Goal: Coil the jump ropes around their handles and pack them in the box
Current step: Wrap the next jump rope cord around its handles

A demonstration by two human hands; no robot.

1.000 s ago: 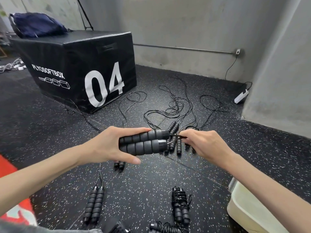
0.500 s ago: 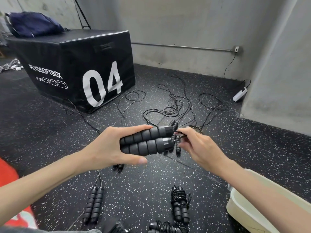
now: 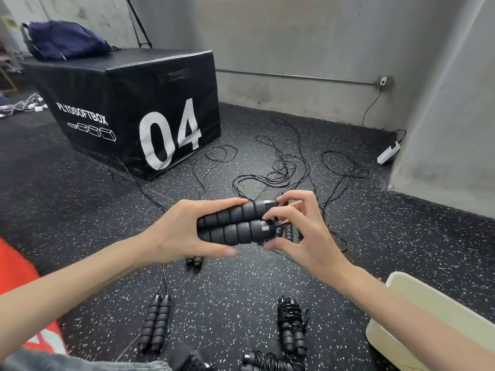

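Two black foam handles (image 3: 235, 223), ribbed and cylinder-shaped, held side by side in mid-air above the floor (image 3: 80, 204), lying level and pointing right. Left hand (image 3: 184, 231) wrapped round their left ends: fingers over the top, thumb underneath, a firm grip on both. Right hand (image 3: 302, 236) at the right ends, by the grey collars; fingertips (image 3: 270, 216) narrowed to a pinch on the thin black cord (image 3: 281, 224) just where it leaves the handles. Thumb apart, below.

Beyond the hands, loose cords (image 3: 281, 170) tangled in thin glossy loops across the speckled rubber floor. Nearer the bottom edge of the view, an uncoiled pair of handles (image 3: 155, 325) at left, a pair already wound with cord (image 3: 292, 328) at right, another wound one (image 3: 267, 362) at the bottom edge. Cream box (image 3: 428, 311), smooth and round-cornered, at the lower right, partly behind the right forearm.

Large black padded cube (image 3: 128, 108) marked 04 at upper left, dark blue bag (image 3: 64, 41) on top.
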